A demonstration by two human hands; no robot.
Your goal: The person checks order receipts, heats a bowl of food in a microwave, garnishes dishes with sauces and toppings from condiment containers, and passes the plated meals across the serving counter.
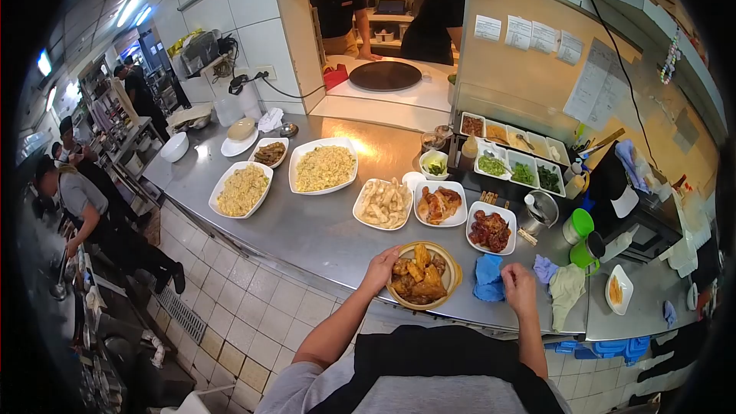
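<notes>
A round tan clay pot [455,267] of browned chicken pieces in sauce sits at the front edge of the steel counter. My left hand [381,270] grips its left rim, fingertips against the edge. To the right of the pot lies a crumpled blue cloth [488,277]. My right hand [519,289] is beside that cloth, its fingers curled together; what they hold, if anything, is hidden. Behind the pot stand a white bowl of pale fried strips [383,203], a bowl of roast chicken [439,205] and a bowl of dark glazed meat [491,228].
Two fried rice dishes [323,166] [241,190] stand left on the counter [307,218]. Garnish trays [524,172], a metal pot [538,213], green-lidded containers [580,222] and a pale rag [567,295] are right. People are behind the pass window [387,111] and at far left.
</notes>
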